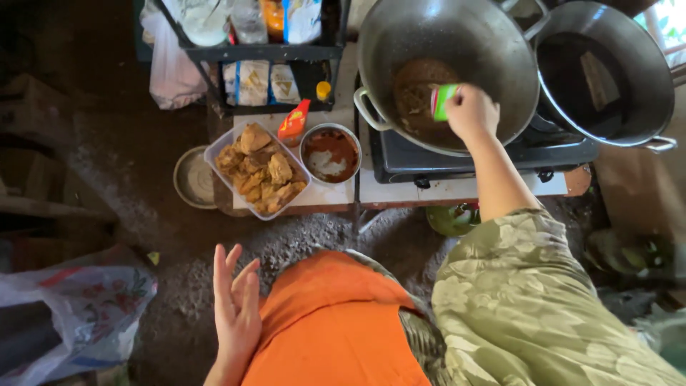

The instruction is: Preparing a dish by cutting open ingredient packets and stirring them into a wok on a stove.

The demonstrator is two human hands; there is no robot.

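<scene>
1. We saw the right hand (pixel 470 111) closed in a tight grip on a small green packet (pixel 443 101), held over the brown sauce inside the big grey metal wok (pixel 493 43).
2. The left hand (pixel 236 307) held nothing; its grip was wide, fingers spread above the dirt floor (pixel 143 164), beside the orange cloth (pixel 336 322).
3. We counted two woks: a second, darker wok (pixel 629 64) sat right of the first, rims nearly touching, on the black stove (pixel 457 154).
4. On the desk (pixel 314 194) stood one clear plastic tray of fried pieces (pixel 259 170) and one round metal bowl of brown sauce (pixel 329 152), just beside each other, near the front edge.
</scene>
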